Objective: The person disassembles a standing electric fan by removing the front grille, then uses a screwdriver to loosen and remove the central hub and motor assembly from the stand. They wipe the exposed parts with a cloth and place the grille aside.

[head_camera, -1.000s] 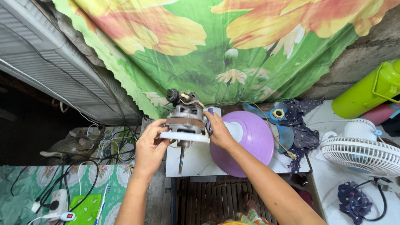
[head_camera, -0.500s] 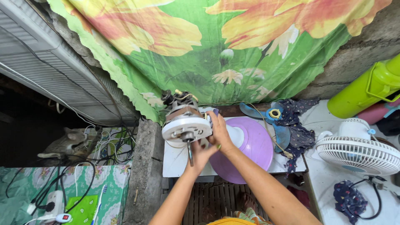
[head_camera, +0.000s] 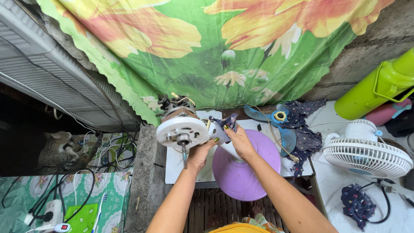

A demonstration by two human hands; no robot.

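Nearest the camera, two bare forearms rise from the lower edge. The left hand [head_camera: 199,154] is closed from below on the fan motor [head_camera: 181,129], its grip wrapped around the underside of the white round faceplate; the motor's steel shaft points down toward the viewer, and the winding and wires sit behind the plate. The right hand [head_camera: 241,142] has its grip pinched on a dark patterned rag [head_camera: 225,122], pressed against the white neck of the fan stand just beside the motor. The motor is held in the air above the left part of the white counter [head_camera: 177,166]. Under the right hand lies the purple round base [head_camera: 241,172] on the same counter. Farther back on the counter lie a blue fan blade [head_camera: 276,118] and dark cloth [head_camera: 308,129]. To the right stands a small white fan [head_camera: 366,153]; beyond it, a lime-green flask [head_camera: 381,88]. At left, a cat [head_camera: 58,146] lies among cables. A flowered green cloth [head_camera: 215,51] hangs on the rear wall.
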